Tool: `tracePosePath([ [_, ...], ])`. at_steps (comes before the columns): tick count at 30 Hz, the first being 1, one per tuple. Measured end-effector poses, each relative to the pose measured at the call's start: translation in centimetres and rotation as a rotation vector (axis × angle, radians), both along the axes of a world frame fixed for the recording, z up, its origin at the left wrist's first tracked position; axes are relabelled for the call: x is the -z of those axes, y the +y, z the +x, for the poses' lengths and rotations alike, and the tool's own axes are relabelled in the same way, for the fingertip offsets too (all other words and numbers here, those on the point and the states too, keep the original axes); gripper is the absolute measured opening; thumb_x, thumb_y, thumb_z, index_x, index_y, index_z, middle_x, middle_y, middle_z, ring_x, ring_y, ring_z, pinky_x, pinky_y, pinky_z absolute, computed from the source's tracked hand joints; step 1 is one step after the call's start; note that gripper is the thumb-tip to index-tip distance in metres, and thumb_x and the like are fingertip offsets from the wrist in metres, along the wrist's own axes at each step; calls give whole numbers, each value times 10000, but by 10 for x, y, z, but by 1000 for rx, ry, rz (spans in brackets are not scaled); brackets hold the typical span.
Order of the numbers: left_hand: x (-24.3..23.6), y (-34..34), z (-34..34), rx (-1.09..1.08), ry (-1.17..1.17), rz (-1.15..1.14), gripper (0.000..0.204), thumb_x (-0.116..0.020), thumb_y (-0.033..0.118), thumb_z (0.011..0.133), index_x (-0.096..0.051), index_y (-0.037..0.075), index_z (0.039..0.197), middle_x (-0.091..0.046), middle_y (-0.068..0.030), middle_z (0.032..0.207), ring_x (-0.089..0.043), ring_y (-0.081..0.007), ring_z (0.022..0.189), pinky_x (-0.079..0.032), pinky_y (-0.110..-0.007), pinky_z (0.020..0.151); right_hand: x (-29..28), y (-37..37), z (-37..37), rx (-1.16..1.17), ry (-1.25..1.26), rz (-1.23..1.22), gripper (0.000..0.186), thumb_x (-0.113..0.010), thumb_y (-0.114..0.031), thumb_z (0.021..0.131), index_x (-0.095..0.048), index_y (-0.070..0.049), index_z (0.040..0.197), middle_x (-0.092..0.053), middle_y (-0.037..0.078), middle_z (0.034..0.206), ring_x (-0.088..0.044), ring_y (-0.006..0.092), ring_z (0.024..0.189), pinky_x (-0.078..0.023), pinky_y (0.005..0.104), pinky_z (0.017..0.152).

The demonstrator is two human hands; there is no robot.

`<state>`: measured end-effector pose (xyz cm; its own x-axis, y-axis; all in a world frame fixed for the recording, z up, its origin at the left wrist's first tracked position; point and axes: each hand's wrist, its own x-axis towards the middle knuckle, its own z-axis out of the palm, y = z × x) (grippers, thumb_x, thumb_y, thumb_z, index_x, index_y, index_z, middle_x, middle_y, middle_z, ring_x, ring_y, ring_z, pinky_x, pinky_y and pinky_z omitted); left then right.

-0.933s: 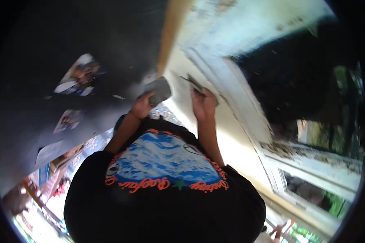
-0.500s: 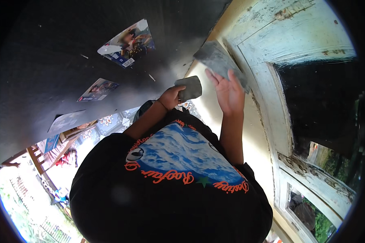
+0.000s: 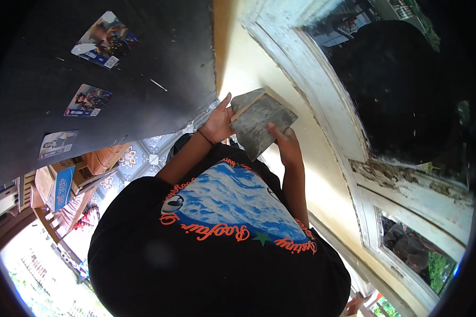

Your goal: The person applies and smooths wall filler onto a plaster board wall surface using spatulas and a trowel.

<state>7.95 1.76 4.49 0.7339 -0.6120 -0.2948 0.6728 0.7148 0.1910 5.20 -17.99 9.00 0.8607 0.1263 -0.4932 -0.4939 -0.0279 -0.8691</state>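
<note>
In front of my chest I hold two flat grey pieces together. The nearer one is a scuffed grey board (image 3: pixel 263 122) with a thin tan edge along its upper left side. A second grey piece (image 3: pixel 244 99) shows behind it and is mostly covered. My left hand (image 3: pixel 217 124) grips the pieces at their left side, thumb raised and fingers hidden behind them. My right hand (image 3: pixel 286 143) is closed on the lower right of the front board, thumb lying on its face.
A dark panel (image 3: pixel 158 47) bearing several picture cards (image 3: pixel 107 39) rises at the left. To the right stands a worn pale door frame (image 3: pixel 322 100) with dark glass. Cardboard boxes (image 3: pixel 63 185) sit at lower left beside patterned floor tiles (image 3: pixel 152 158).
The grey board, near my open right hand before, is now gripped by it and lies over the piece in my left hand. My view has turned to the right.
</note>
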Motion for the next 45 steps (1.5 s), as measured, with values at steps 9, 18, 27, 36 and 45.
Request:
tracePosePath([
  [9,5,-42,-43,251,-235,428,476,-605,113,760,-390,7,1171,-539,-123,1037,-557,-198,917,-478,-319,767,21,-50,-41,-93,21,-64,482,-494,-386,822,-495,29,1067,-564,101,963,-528,192,873,-404,312,766],
  [18,-13,-62,-90,280,-285,644,451,-656,163,723,-475,-37,1084,-573,-71,949,-538,-131,851,-413,-252,780,36,-81,-41,49,343,661,428,-420,-361,872,-496,10,1072,-555,95,1016,-531,162,919,-410,310,819],
  [27,-23,-73,-87,361,-404,786,403,-630,159,743,-488,-23,1073,-582,-44,886,-532,-114,807,-410,-238,757,14,-97,-37,-17,236,536,399,-477,-300,857,-491,40,1067,-558,107,1000,-545,181,896,-433,303,785],
  [36,-37,-83,-68,351,-570,883,369,-627,161,739,-515,-35,1030,-582,-74,925,-540,-131,825,-412,-247,754,9,-121,-48,118,136,568,352,-526,-290,832,-511,-8,1043,-545,63,997,-515,162,925,-425,313,792],
  [45,-40,-78,-67,411,-702,1010,353,-623,164,742,-520,-50,1003,-591,-66,880,-539,-113,785,-420,-242,720,-5,-107,-48,-22,-62,354,361,-551,-307,817,-526,5,998,-559,60,916,-514,118,809,-410,254,727],
])
